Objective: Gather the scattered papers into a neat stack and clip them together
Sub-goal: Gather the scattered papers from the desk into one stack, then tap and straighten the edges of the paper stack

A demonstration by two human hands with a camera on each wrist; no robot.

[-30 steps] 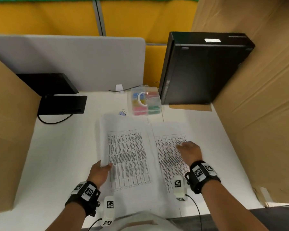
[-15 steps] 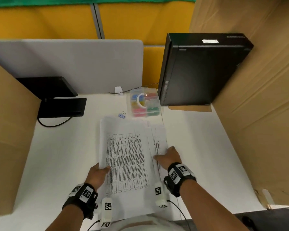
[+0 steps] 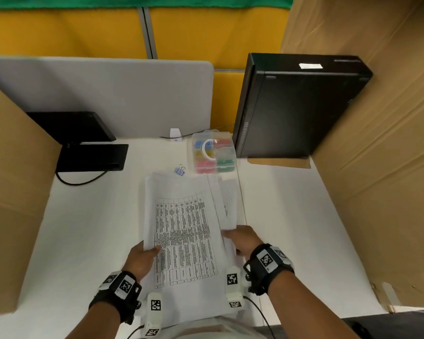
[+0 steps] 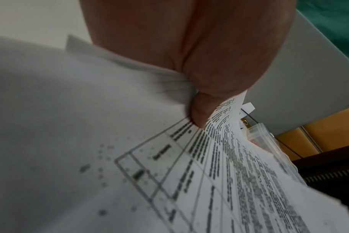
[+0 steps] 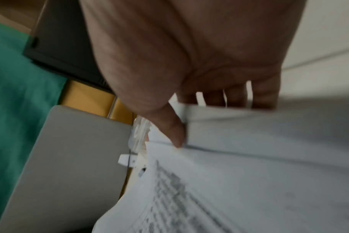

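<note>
The white bench [image 3: 83, 228] carries my printed papers [image 3: 184, 231], near the middle of its front edge. My left hand [image 3: 140, 261] pinches their left side, thumb on top, to steady them. My right hand [image 3: 242, 241] grasps the loose sheets on the right to bring them together. A blue binder clip [image 3: 180, 170] waits just behind the papers for the clipping.

Bare forearms; black straps on both wrists [image 3: 123, 289] [image 3: 267, 265] carrying white blocks with black-and-white square markers; thin black cables trail off.
</note>
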